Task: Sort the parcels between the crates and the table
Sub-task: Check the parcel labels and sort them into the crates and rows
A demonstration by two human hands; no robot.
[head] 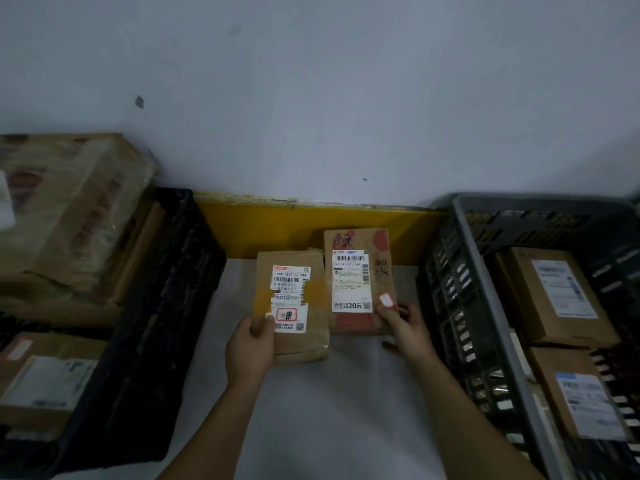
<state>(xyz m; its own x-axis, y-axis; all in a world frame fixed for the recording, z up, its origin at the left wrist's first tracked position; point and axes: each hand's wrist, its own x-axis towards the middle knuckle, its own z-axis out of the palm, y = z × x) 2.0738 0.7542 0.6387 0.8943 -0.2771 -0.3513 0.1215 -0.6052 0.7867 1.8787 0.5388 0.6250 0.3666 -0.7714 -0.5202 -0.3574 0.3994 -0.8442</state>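
Observation:
Two brown cardboard parcels lie side by side on the white table (311,410), each with a white shipping label. My left hand (249,348) grips the near left corner of the left parcel (294,327), thumb on top. My right hand (403,327) holds the near right corner of the right parcel (360,271), which has red printing, thumb pressed on its top. A black crate (156,306) stands on the left and a grey crate (485,306) on the right, both holding parcels.
In the left crate sit a large taped carton (69,209) and a labelled box (45,379). The right crate holds two labelled boxes (557,292) (581,400). A yellow board (277,226) runs along the white wall behind the table.

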